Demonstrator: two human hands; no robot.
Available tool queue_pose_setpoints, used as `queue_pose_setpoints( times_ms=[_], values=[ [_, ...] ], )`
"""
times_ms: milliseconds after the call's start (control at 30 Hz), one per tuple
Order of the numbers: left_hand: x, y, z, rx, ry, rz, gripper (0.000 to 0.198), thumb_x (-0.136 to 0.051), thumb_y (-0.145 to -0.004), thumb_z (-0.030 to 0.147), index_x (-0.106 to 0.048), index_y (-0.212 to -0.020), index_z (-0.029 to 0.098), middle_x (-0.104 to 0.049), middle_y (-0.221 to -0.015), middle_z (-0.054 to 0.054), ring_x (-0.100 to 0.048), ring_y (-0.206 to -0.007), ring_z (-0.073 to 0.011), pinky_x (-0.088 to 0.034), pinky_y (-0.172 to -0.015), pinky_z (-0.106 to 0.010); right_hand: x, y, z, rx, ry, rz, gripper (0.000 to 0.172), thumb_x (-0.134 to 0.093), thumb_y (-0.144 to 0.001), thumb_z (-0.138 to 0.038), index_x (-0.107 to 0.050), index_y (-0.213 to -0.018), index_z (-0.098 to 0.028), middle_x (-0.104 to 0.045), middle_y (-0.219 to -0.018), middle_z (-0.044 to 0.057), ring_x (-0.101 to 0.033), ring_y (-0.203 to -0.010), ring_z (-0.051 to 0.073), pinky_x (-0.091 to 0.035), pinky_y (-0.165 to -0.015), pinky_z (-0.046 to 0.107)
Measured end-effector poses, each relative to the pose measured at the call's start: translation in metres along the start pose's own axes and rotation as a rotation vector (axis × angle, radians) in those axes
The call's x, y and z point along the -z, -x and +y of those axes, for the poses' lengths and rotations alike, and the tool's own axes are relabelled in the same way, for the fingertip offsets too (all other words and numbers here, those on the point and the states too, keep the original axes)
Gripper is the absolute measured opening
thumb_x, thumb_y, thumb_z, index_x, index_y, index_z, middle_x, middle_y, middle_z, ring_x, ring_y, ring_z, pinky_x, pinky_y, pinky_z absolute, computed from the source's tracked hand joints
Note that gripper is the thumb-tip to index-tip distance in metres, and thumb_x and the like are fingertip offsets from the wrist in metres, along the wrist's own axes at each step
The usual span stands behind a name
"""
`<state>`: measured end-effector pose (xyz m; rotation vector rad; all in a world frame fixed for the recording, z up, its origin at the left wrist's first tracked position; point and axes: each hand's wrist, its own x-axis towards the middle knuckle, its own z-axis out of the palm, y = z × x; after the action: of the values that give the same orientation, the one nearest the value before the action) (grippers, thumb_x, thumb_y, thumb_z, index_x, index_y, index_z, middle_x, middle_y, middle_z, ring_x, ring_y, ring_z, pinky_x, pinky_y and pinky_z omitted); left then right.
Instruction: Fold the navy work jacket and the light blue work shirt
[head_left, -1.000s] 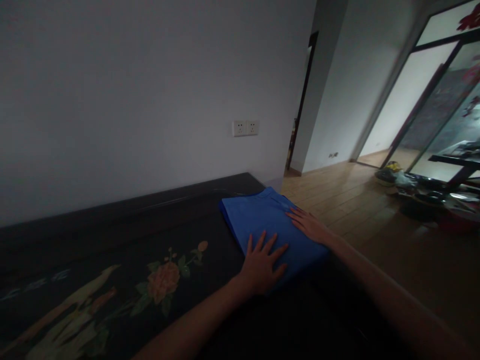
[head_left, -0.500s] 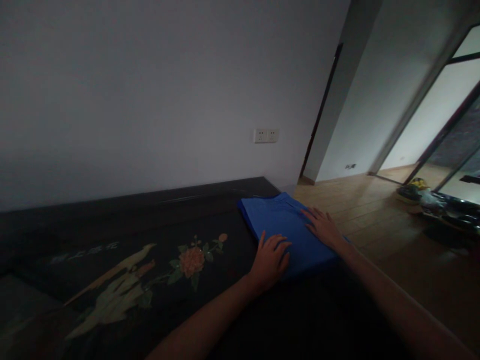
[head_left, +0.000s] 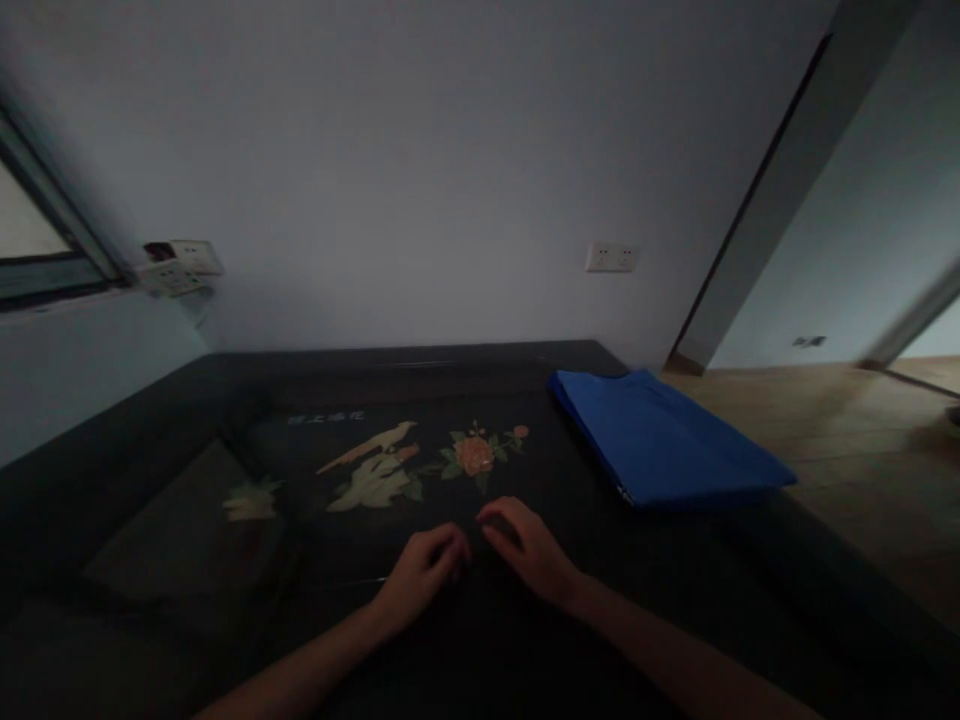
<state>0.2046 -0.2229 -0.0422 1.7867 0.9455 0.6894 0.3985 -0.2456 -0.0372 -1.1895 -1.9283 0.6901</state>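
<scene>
My left hand (head_left: 421, 572) and my right hand (head_left: 529, 553) sit close together on the black table (head_left: 187, 480), just in front of its painted flower-and-bird picture (head_left: 420, 462). Both hands have their fingers curled down, fingertips almost meeting. The light is dim, so whatever they pinch is too dark to make out. A folded blue cloth (head_left: 660, 437) lies flat on the table's right far corner, well apart from both hands.
A white wall with a double socket (head_left: 611, 258) runs behind the table. More sockets (head_left: 180, 268) and a window frame are at the left. To the right are a dark door edge and a wooden floor (head_left: 862, 440).
Both hands have left the blue cloth and come back to the middle of the table, fingers curling shut. The view has swung left, so the cloth now lies at the right.
</scene>
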Motion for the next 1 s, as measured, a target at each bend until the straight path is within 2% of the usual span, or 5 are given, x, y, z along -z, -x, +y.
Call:
queue_pose_setpoints(
  times_ms=[100, 233, 433, 633, 1000],
  values=[
    [0.008, -0.002, -0.008, 0.024, 0.194, 0.104, 0.051, -0.041, -0.084, 0.064, -0.048, -0.064, 0.018, -0.039, -0.054, 0.004, -0.036, -0.053, -0.0123, -0.03, -0.055, -0.025, -0.028, -0.01, -0.009, -0.07, -0.125, -0.019, 0.022, -0.044, -0.093, -0.038, -0.055, -0.084, -0.02, -0.058, -0.079, 0.001, -0.053, -0.074, 0.015, -0.042, -0.07, 0.028],
    [0.009, -0.008, -0.013, 0.043, 0.26, 0.054, 0.057, -0.039, -0.081, 0.071, -0.044, -0.06, 0.019, -0.037, -0.054, 0.004, -0.033, -0.053, -0.0117, -0.027, -0.054, -0.026, -0.041, -0.015, -0.003, -0.126, -0.229, -0.083, 0.04, -0.038, -0.093, -0.05, -0.048, -0.069, -0.02, -0.049, -0.065, -0.003, -0.045, -0.062, 0.012, -0.036, -0.06, 0.025],
    [0.006, -0.005, -0.016, 0.073, 0.231, -0.011, 0.059, -0.038, -0.08, 0.074, -0.045, -0.06, 0.018, -0.04, -0.056, 0.003, -0.036, -0.055, -0.0117, -0.027, -0.053, -0.026, -0.043, -0.014, 0.008, -0.165, -0.236, -0.112, 0.051, -0.034, -0.091, -0.061, -0.044, -0.063, -0.02, -0.046, -0.06, -0.003, -0.042, -0.057, 0.012, -0.033, -0.055, 0.025],
    [0.007, -0.006, -0.016, 0.088, 0.213, -0.024, 0.057, -0.037, -0.084, 0.069, -0.046, -0.061, 0.018, -0.042, -0.056, 0.003, -0.038, -0.053, -0.0111, -0.029, -0.052, -0.025, -0.041, -0.014, 0.005, -0.181, -0.309, -0.177, 0.049, -0.035, -0.091, -0.058, -0.046, -0.062, -0.02, -0.048, -0.059, -0.002, -0.045, -0.057, 0.012, -0.034, -0.055, 0.024],
    [0.008, -0.001, -0.01, 0.076, 0.166, -0.033, 0.057, -0.036, -0.085, 0.068, -0.046, -0.061, 0.018, -0.043, -0.055, 0.002, -0.04, -0.053, -0.0114, -0.03, -0.053, -0.025, -0.04, -0.013, 0.002, -0.158, -0.289, -0.182, 0.051, -0.033, -0.092, -0.057, -0.048, -0.062, -0.019, -0.051, -0.059, -0.001, -0.047, -0.057, 0.013, -0.035, -0.056, 0.025]
  ],
)
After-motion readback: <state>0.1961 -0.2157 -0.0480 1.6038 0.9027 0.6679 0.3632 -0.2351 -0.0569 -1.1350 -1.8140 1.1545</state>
